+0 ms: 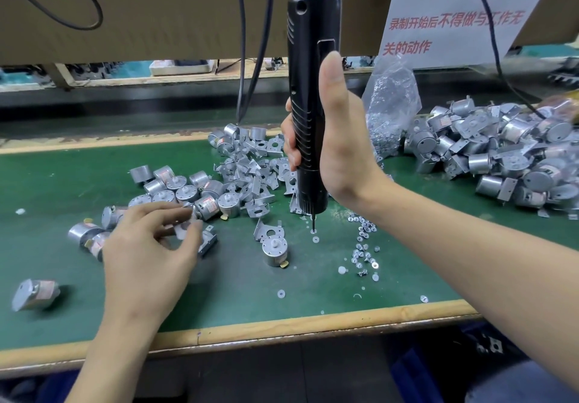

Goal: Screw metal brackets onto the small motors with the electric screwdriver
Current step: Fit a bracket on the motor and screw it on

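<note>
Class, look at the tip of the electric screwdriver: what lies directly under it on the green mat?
A small white washer lies under the electric screwdriver tip; whether a screw sits on the bit is too small to tell.

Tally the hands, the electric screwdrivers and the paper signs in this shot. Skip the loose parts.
Hands: 2 (left hand, right hand)
Electric screwdriver: 1
Paper sign: 1
Total: 4
The heaped motors and brackets overlap too much to count.
</note>
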`<state>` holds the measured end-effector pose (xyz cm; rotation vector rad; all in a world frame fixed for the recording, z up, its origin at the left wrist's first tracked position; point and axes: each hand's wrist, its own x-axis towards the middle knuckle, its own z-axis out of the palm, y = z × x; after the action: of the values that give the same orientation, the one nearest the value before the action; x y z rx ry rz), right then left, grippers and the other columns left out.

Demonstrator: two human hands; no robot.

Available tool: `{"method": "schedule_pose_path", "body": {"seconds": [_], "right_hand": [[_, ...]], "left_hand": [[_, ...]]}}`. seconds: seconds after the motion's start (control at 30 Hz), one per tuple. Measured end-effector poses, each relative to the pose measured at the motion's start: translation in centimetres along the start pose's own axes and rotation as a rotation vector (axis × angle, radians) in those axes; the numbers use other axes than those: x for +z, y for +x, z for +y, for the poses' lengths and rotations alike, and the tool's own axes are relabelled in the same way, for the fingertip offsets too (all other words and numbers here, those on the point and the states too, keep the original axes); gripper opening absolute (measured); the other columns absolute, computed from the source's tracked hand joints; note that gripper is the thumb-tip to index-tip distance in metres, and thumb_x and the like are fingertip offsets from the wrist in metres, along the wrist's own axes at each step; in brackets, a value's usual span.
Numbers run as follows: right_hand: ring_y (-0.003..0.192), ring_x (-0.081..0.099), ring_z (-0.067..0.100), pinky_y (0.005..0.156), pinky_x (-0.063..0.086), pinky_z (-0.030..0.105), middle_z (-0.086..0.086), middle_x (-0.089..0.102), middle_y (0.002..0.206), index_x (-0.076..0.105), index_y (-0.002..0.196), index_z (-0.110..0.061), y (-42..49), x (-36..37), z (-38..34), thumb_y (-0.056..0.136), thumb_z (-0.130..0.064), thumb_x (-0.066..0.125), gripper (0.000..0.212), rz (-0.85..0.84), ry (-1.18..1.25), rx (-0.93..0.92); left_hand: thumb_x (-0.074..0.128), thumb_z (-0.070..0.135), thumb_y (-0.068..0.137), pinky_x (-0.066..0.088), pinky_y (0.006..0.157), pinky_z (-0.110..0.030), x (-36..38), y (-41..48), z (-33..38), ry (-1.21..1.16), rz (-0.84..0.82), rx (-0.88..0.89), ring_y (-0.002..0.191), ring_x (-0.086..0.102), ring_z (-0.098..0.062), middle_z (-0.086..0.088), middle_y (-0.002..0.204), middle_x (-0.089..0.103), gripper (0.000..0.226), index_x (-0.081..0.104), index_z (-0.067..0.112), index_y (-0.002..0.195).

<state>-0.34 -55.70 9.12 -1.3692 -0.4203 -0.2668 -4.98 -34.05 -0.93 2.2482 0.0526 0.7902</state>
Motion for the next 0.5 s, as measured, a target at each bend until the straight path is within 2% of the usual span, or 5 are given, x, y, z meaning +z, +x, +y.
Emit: {"method": "schedule_pose_path", "body": {"seconds": [0.07,0.13,0.23,0.37,0.5], "right_hand": [[0.044,0.046,0.023,0.044,0.04,0.028,0.007,0.049,0.054,0.047,0.08,-0.002,0.0,0.0,0.0,0.099,-0.051,0.031,0.054,-0.001,-0.003,-0.004],[0.044,0.046,0.023,0.044,0.039,0.027,0.008,0.049,0.054,0.047,0.079,-0.003,-0.1,0.1,0.0,0.099,-0.051,0.031,0.055,-0.002,-0.008,-0.008],[0.044,0.046,0.024,0.044,0.039,0.028,0.008,0.049,0.054,0.046,0.078,-0.003,-0.1,0.0,0.0,0.099,-0.051,0.031,0.055,-0.001,-0.006,-0.005],[0.044,0.045,0.023,0.044,0.039,0.028,0.008,0.049,0.054,0.047,0.081,-0.001,-0.1,0.0,-0.1,0.098,-0.053,0.032,0.057,0.003,0.005,0.004],[0.045,0.045,0.023,0.044,0.039,0.029,0.008,0.049,0.055,0.047,0.082,0.005,-0.1,0.1,-0.1,0.097,-0.054,0.033,0.062,0.0,0.009,0.012]], "left_hand": [[0.079,0.015,0.079,0.048,0.075,-0.008,0.4,-0.6,0.9,-0.176,-0.085,0.004,0.081,0.065,-0.008,0.009,0.106,0.061,0.024,0.073,0.02,0.101],[0.081,0.013,0.076,0.05,0.071,-0.012,0.9,-1.2,1.6,-0.272,-0.167,0.035,0.083,0.065,-0.009,0.008,0.112,0.057,0.035,0.07,0.019,0.108],[0.086,0.012,0.07,0.054,0.071,-0.019,1.9,-2.0,2.1,-0.287,-0.273,0.061,0.09,0.065,-0.014,0.007,0.119,0.052,0.051,0.066,0.017,0.116],[0.086,0.007,0.07,0.053,0.071,-0.016,2.7,-2.6,2.1,-0.267,-0.348,0.086,0.088,0.064,-0.02,0.009,0.123,0.048,0.056,0.064,0.018,0.119],[0.086,0.006,0.069,0.053,0.071,-0.014,2.6,-2.5,2.2,-0.236,-0.339,0.142,0.098,0.062,-0.014,0.01,0.121,0.049,0.057,0.064,0.017,0.12]]}}
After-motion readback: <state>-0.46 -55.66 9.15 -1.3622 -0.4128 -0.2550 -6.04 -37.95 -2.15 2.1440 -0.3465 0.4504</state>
